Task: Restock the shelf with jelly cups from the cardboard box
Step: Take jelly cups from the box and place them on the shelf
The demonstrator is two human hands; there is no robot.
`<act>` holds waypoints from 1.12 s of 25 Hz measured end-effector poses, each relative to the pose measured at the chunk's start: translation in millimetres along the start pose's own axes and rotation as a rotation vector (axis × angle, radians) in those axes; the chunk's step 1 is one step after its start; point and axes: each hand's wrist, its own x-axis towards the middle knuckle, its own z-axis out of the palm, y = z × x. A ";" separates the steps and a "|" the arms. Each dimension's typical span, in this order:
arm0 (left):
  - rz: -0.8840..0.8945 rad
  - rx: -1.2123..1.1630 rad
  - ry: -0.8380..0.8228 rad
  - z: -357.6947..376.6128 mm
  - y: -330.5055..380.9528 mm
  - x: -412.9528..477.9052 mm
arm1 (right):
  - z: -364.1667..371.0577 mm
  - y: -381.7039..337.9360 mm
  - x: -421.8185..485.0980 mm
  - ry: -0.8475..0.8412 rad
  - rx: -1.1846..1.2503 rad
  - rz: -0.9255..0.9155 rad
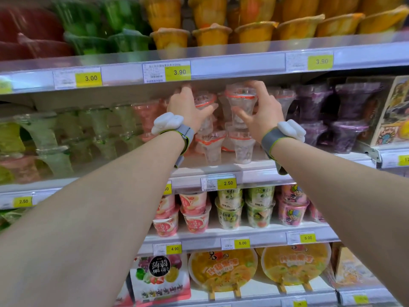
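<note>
Up high, two hands hold jelly cups at the shelf

Straight ahead, both bare arms reach to the middle shelf (261, 167). The left hand (188, 107) wraps its grip round the left jelly cup (204, 103), clear with a red rim. The right hand (265, 114) closes its grip on the right jelly cup (241, 103), fingers over the lid and thumb across the body. Both cups sit upright just above two matching lower cups (211, 147); I cannot tell whether they touch. Green cups (55, 138) stand to the left and purple cups (349, 129) to the right. A yellow price tag (228, 183) reads 2.50.
</note>
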 end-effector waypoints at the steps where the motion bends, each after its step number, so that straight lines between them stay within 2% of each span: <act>1: -0.015 -0.008 -0.004 2.2 2.3 2.7 | 2.4 1.0 3.7 -0.002 -0.011 0.010; 7: -0.035 -0.055 -0.022 23.2 1.8 12.8 | 9.5 14.8 10.3 -0.037 -0.079 0.061; 11: -0.108 -0.091 -0.047 31.0 -2.0 10.3 | 16.6 15.9 5.9 -0.048 -0.060 0.142; 18: -0.081 -0.254 -0.062 30.2 3.0 -2.8 | 25.2 15.3 4.9 -0.094 -0.073 0.224; 22: -0.120 -0.331 -0.162 34.1 -5.3 -4.8 | 26.6 13.8 0.7 -0.104 -0.104 0.244; 25: -0.143 -0.293 -0.217 38.7 -13.2 -6.7 | 27.7 13.4 -0.2 -0.103 -0.095 0.254; 28: -0.276 -0.189 -0.253 42.5 -18.9 -3.7 | 26.3 17.2 -0.2 -0.105 -0.075 0.250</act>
